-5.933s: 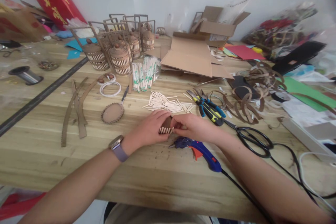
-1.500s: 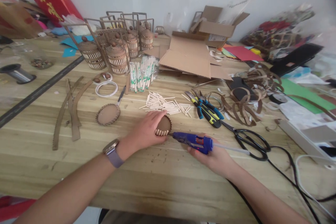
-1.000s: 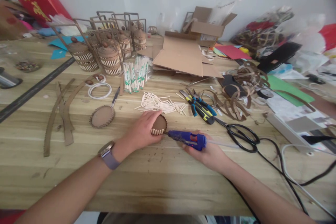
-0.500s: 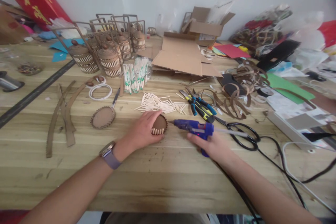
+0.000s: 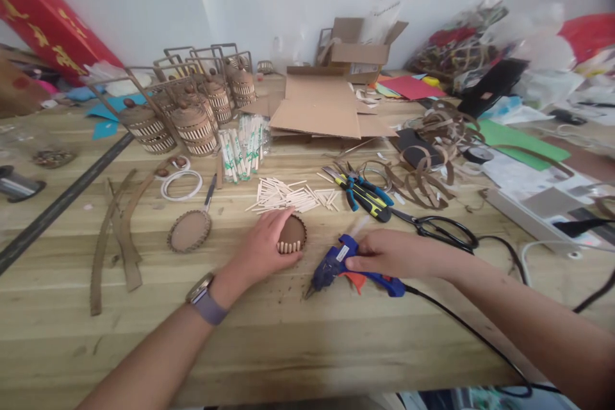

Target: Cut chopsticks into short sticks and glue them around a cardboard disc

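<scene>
My left hand (image 5: 262, 243), with a watch on its wrist, grips the left side of a small round cardboard base (image 5: 294, 230) with a toothed rim. A short row of pale sticks stands along its near edge. My right hand (image 5: 379, 253) holds a blue glue gun (image 5: 331, 266) with an orange trigger; its nozzle points down and left, close to the tabletop. Loose wooden sticks (image 5: 288, 195) lie in a pile just beyond the base. To the left rests a second round base (image 5: 189, 231), with none of its rim covered by a hand.
Pliers (image 5: 355, 189), a cutter (image 5: 375, 205) and black scissors (image 5: 444, 230) lie beyond my right hand. Cardboard strips (image 5: 115, 230) and white rings (image 5: 181, 185) are at left. Small lanterns (image 5: 195, 128), bagged sticks (image 5: 243, 147) and cardboard (image 5: 317, 106) stand or lie behind. A cord trails right.
The glue gun has moved away from the base and turned over, its nozzle now lower and pointing down-left. My left hand still holds the base in nearly the same place.
</scene>
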Tool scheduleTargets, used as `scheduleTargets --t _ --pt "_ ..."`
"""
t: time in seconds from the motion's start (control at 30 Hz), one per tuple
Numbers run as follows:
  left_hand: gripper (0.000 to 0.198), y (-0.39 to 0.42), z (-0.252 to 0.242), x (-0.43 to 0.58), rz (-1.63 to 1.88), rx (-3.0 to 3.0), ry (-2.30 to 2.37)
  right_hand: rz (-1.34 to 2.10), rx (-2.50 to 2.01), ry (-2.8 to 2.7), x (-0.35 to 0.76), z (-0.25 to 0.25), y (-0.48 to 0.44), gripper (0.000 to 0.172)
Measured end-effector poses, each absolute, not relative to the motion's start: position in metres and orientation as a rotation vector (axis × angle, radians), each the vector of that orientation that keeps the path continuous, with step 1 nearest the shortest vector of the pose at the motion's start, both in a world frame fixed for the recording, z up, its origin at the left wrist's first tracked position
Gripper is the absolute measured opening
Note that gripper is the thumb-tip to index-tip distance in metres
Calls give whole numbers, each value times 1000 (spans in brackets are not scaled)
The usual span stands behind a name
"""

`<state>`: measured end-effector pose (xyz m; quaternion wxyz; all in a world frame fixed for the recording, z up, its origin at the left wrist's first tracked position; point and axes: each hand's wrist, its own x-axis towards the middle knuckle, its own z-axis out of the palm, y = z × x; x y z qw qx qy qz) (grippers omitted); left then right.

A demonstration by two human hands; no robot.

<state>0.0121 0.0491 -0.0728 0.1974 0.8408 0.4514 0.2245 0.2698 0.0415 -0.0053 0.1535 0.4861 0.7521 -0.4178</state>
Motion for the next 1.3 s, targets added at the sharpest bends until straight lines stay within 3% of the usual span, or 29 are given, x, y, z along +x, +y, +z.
scheduleTargets --t 0.07,0.17,0.3,0.5,0.73,0.9,0.97,1.3 --pt "75 49 -73 12 624 2352 1260 -745 1408 2256 265 6 48 47" --pt "77 50 -73 12 629 2357 1257 -434 1452 2350 252 15 62 32" --pt "77 50 -75 12 651 2358 1262 -258 1458 2730 224 2 88 16" --pt "78 51 -75 13 661 2367 1251 -232 1355 2891 200 -28 110 15" --pt "78 50 -73 13 629 2347 1273 -347 1401 3039 214 -20 105 13" --pt "78 51 -73 13 631 2339 1270 -1108 1472 3004 219 -7 92 5" --pt "79 51 -72 13 628 2332 1263 -1252 1388 2893 218 -3 85 3" --pt "75 51 -71 13 681 2317 1254 -1113 1242 2818 212 -6 76 7"
